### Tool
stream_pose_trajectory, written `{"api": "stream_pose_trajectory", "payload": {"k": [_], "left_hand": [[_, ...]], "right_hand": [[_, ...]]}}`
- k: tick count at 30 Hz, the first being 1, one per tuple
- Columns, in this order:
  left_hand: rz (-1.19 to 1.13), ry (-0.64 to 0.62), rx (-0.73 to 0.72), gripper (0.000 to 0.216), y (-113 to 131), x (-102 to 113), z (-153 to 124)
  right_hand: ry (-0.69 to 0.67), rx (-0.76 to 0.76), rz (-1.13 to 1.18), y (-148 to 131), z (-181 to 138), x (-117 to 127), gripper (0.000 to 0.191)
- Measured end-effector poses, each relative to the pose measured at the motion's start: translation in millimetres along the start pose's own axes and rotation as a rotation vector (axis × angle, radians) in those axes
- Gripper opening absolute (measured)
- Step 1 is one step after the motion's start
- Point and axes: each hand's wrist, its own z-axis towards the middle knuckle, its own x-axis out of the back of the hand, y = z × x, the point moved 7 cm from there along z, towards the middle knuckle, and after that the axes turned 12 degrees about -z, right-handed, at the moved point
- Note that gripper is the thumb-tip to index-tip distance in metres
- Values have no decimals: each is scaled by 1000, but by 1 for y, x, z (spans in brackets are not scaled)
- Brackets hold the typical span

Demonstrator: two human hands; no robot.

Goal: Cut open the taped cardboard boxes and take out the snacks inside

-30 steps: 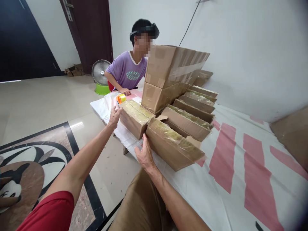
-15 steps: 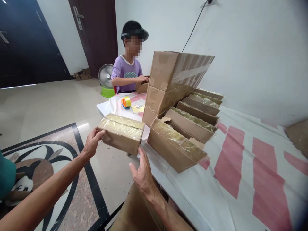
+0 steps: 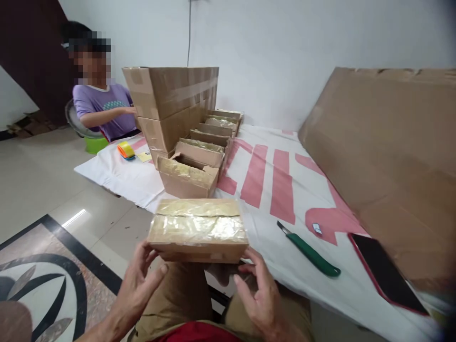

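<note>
A small cardboard box (image 3: 199, 228), its top covered with shiny clear tape, lies level in front of me at the table's near edge, above my lap. My left hand (image 3: 138, 280) has its fingers against the box's lower left corner, with the thumb standing off. At the lower right corner, the fingers of my right hand (image 3: 258, 289) touch the box, the thumb apart too. Both hands hold it between them from the ends; the undersides of the fingers are partly hidden. A green utility knife (image 3: 313, 256) with its blade showing lies right of the box on the cloth.
Behind the box stands a row of open cardboard boxes (image 3: 188, 183) beside stacked closed boxes (image 3: 171, 92). A phone (image 3: 386, 273) and a large cardboard sheet (image 3: 388, 166) are at right. A tape roll (image 3: 126, 150) lies near a person in purple (image 3: 103, 111).
My view has swung right, bringing the knife, phone and large cardboard into sight. The box has come round in front of me, and my right hand now touches its right end.
</note>
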Motion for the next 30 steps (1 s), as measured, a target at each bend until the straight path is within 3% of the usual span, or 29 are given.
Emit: {"api": "stream_pose_trajectory", "payload": {"k": [5,9,14,21,26,30], "left_hand": [[-48,-261,-123,53,-4,-109,25],[-52,-287,-219,48,-16,-163,59],[-49,-269,-179,53,-42,-170,77],[-42,-250,-194,49,-35,-177,74],[-102,-320,-172,52,-41,-194,76],[-70,-238,-200,50,-36,-186,89]], "right_hand": [[136,-231,-44,65,-15,43,40],[208,-280,-48,101,-9,44,40],[187,-294,-52,124,-10,30,47],[209,-375,-34,131,-21,28,47],[230,-357,-150,149,-22,60,55],[197,-254,-451,173,-13,100,44]]}}
